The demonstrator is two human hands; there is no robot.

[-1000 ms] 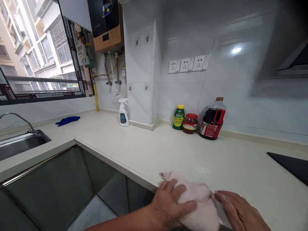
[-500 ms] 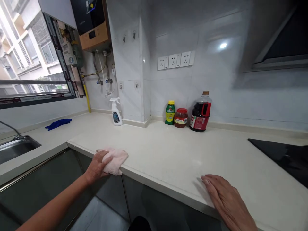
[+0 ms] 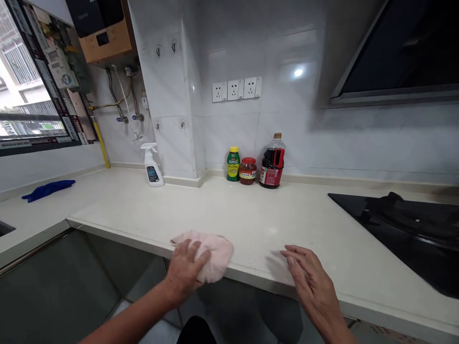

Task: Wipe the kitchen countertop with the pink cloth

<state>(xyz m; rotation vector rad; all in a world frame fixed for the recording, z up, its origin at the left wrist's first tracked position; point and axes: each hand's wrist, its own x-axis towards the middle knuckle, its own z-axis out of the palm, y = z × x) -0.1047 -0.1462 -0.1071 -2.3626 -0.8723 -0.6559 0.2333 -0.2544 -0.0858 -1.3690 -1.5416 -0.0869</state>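
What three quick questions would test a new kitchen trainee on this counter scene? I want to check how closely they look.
1. True or false: the left hand presses the pink cloth at the front edge of the countertop.
2. What is the right hand doing? A) gripping the spray bottle B) resting flat on the countertop, holding nothing C) lifting the soy sauce bottle
3. Fill in: the blue cloth lies on the counter under the ____.

Key: 1 true; 2 B; 3 window.
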